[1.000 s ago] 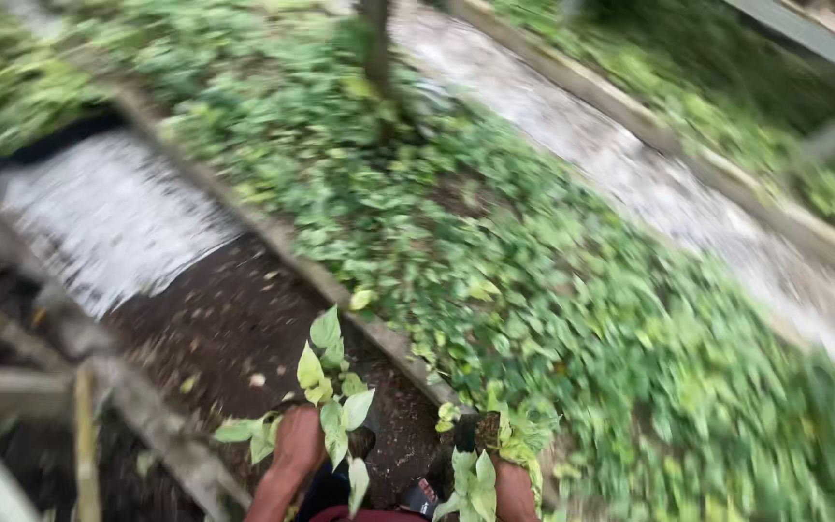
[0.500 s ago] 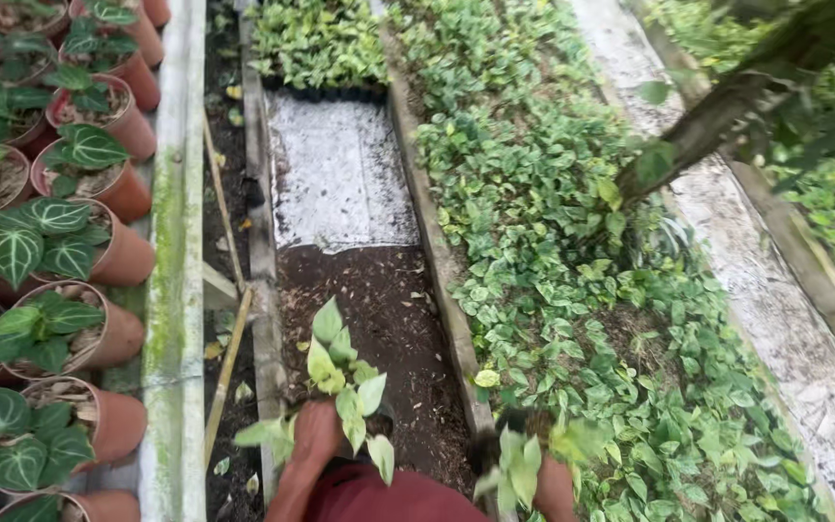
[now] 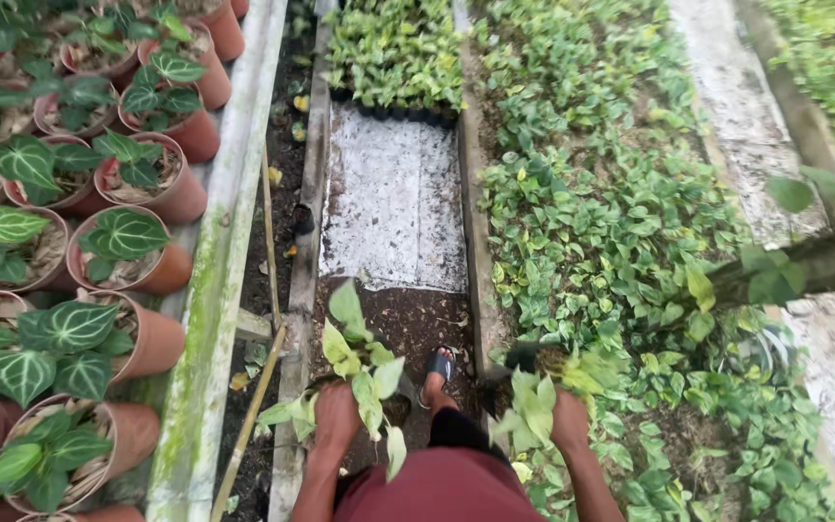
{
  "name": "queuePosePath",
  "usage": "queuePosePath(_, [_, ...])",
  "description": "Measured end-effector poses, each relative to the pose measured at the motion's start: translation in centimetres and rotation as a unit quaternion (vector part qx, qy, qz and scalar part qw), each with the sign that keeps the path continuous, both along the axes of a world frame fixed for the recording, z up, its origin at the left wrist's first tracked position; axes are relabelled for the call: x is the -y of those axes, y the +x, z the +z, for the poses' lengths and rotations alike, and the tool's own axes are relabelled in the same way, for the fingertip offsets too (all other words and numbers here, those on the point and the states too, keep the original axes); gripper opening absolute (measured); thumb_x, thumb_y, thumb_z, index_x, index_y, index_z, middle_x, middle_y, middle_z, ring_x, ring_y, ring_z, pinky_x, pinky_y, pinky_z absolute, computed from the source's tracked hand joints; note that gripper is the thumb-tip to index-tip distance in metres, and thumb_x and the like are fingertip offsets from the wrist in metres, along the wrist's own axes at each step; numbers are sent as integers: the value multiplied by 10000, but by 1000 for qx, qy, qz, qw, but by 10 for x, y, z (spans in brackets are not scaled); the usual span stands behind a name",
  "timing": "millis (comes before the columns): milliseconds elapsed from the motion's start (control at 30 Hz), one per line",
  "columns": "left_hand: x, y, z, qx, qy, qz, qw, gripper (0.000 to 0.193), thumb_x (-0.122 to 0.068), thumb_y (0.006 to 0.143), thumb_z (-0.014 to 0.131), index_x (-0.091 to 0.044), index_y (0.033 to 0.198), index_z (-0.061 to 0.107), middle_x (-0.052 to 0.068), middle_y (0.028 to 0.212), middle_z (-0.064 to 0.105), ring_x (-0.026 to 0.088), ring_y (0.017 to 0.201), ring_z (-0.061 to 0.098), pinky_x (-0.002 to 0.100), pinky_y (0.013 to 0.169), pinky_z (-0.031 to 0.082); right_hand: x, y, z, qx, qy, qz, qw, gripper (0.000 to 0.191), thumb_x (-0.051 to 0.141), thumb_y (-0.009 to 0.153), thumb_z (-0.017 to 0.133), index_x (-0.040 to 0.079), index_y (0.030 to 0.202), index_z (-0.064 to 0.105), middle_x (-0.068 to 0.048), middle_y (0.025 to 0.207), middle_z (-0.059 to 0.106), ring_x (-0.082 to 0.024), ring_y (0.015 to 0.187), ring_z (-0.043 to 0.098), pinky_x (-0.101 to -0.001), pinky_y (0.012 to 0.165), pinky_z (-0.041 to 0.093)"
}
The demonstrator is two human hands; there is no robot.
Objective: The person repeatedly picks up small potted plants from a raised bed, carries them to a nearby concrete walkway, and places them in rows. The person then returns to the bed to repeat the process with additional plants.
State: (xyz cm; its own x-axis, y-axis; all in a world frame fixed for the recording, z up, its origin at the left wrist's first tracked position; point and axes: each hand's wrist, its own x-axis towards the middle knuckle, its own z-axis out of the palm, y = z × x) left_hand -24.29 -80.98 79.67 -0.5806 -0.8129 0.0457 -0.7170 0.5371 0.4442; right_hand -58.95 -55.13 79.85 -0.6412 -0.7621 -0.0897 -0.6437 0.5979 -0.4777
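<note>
Closer now, white sheet [image 3: 393,203] on soil bed [image 3: 417,324], potted plants [image 3: 118,242] left.

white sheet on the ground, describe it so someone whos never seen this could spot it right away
Find the narrow sunken bed running up the middle, between the terracotta pots and the wide patch of green ground plants. The white sheet lies flat there, beyond the dark soil and before the tray of small yellow-green plants. It is the only pale, bare rectangle among leaves.
</note>
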Motion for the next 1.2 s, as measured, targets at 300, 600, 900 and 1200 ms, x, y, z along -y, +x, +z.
queuePosePath(300, [98, -109, -1, 17, 75, 137, 988, 154, -93, 721, 720, -24, 858, 743, 245, 817, 715, 446, 794, 685, 522, 730, 539, 227, -148, 17, -9, 43, 103, 994, 665, -37, 744, 559, 109, 1391, 598, -294, 954, 681, -467, 892, 676, -551, 769, 531])
queuePosePath(600, [274, -217, -14, 26, 53, 168, 984, 173, -70, 665, 714, -20, 829, 740, 248, 840, 717, 445, 830, 691, 511, 748, 553, 421, -270, 1, 13, 65, 131, 989, 539, -8, 810, 553, 99, 1328, 657, -262, 828, 682, -416, 769, 688, -522, 720, 535])
queuePosePath(900, [553, -392, -18, 78, 78, 53, 992, 417, -22, 667, 729, 0, 1083, 723, 268, 832, 697, 459, 820, 678, 540, 714, 543, 565, -389, -20, -7, 53, 20, 998, 475, 203, 724, 741, 116, 1191, 718, -210, 830, 740, -400, 778, 715, -495, 694, 562])
queuePosePath(1200, [738, -515, -64, 70, 20, -88, 993, 409, 90, 695, 619, -11, 1073, 739, 239, 867, 705, 409, 888, 665, 483, 856, 515, 695, -525, -78, -1, 120, 16, 993, 362, 285, 773, 768, 110, 1086, 719, -183, 798, 738, -375, 736, 730, -484, 709, 580])
